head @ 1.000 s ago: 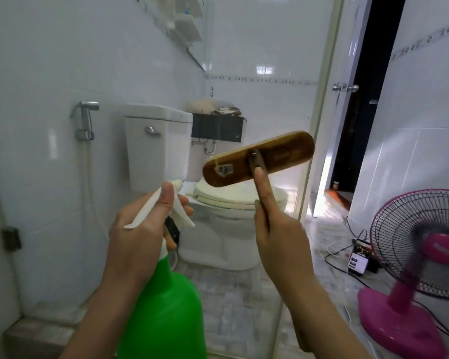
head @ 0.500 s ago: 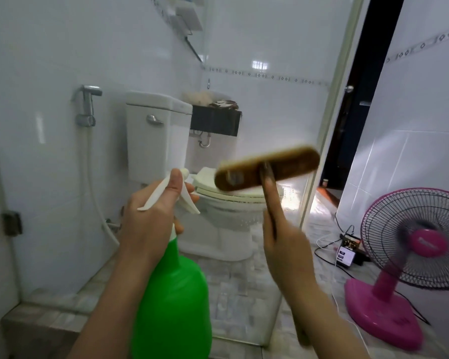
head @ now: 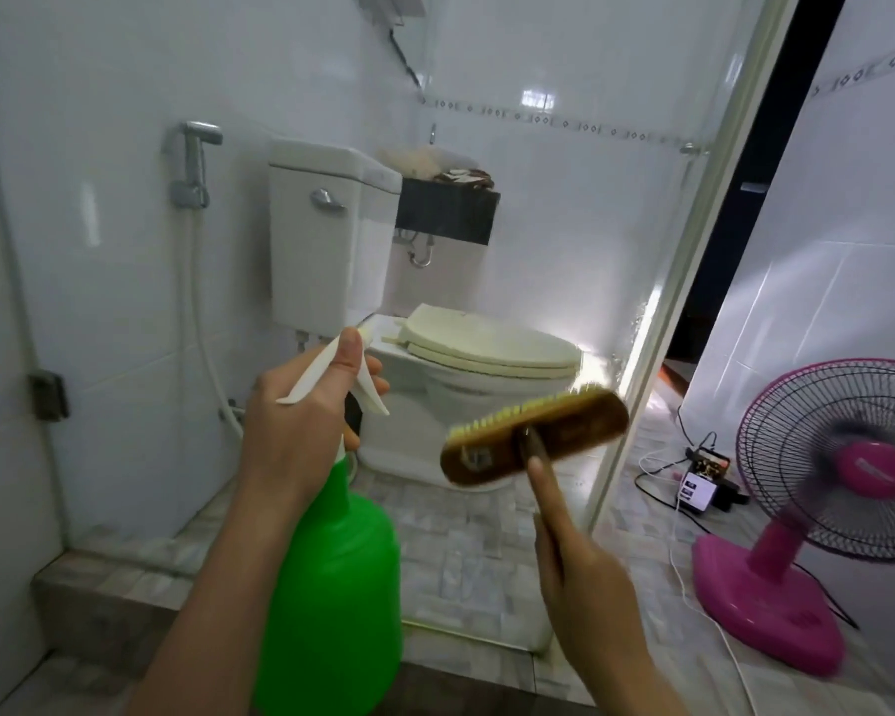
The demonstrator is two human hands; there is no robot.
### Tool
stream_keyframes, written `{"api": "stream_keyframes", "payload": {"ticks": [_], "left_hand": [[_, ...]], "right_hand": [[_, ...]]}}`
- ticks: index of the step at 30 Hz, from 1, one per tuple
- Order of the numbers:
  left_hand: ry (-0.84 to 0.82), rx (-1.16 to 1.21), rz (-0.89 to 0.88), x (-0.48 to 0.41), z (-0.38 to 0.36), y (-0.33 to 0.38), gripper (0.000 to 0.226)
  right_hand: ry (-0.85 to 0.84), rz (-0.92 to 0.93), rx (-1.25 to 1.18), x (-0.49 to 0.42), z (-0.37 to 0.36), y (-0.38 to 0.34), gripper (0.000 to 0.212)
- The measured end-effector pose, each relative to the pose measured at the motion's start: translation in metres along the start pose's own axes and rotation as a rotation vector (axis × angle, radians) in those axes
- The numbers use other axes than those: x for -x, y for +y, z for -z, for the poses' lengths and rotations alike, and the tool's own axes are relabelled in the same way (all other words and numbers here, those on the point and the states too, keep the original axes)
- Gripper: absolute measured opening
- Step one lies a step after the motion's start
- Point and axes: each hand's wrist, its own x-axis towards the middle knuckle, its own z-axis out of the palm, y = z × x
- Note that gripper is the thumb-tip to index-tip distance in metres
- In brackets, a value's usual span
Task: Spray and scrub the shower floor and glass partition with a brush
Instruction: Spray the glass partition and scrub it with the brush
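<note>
In the head view, the left hand (head: 301, 426) grips the neck of a green spray bottle (head: 332, 576) in front of the toilet (head: 466, 385). Its thumb lies along the top of the white spray head and its fingers are curled round the front at the trigger. The bottle hangs upright below the hand, to the left of the toilet bowl. The right hand (head: 585, 581) is closed round the handle of the brush (head: 533, 441), with the forefinger stretched up along the handle toward the head. The wooden brush head sits crosswise in front of the toilet bowl, tilted up at its right end, yellow bristles facing toward the toilet. The glass partition (head: 590, 224) stands between the hands and the toilet; whether the bristles touch it cannot be told. The tiled shower floor (head: 466, 555) lies around the toilet base. A pink fan (head: 838, 472) stands well right of the toilet, outside the partition.
</note>
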Motion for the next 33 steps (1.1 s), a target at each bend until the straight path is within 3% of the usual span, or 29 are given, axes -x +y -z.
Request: {"api": "stream_keyframes", "payload": {"ticks": [2,7,9,12,14,18,20,25,29,31,33], "left_hand": [[0.008,0.006,0.016,0.001,0.004,-0.004,0.035],[0.033,-0.008,0.05,-0.001,0.017,-0.021,0.029],[0.046,-0.008,0.057,-0.003,0.024,-0.023,0.027],[0.06,0.016,0.057,-0.006,0.038,-0.024,0.027],[0.054,0.01,0.051,-0.007,0.04,-0.027,0.029],[0.032,-0.046,0.038,-0.005,0.038,-0.039,0.033],[0.018,-0.038,0.039,-0.005,0.038,-0.042,0.034],[-0.005,0.059,0.045,-0.009,0.04,-0.046,0.036],[-0.059,0.055,0.078,-0.012,0.031,-0.063,0.033],[-0.08,0.025,0.089,-0.007,0.027,-0.072,0.029],[-0.09,-0.008,0.079,-0.001,0.024,-0.081,0.028]], "right_hand": [[-0.012,0.044,0.013,0.0,-0.004,-0.003,0.081],[0.173,0.194,-0.004,-0.084,0.009,-0.054,0.059],[0.114,0.164,-0.014,-0.062,-0.001,-0.045,0.061],[-0.067,0.033,0.026,0.005,-0.024,-0.015,0.083],[-0.109,0.062,0.055,0.009,-0.03,-0.015,0.088],[0.121,0.181,0.022,-0.054,-0.024,-0.047,0.062],[0.131,0.149,-0.029,-0.052,-0.025,-0.045,0.057],[-0.065,-0.054,-0.047,0.025,-0.047,0.003,0.087],[0.234,0.156,-0.074,-0.04,-0.029,-0.027,0.054],[0.334,0.195,-0.105,-0.066,-0.022,-0.038,0.052],[0.324,0.183,-0.091,-0.056,-0.033,-0.03,0.052]]}}
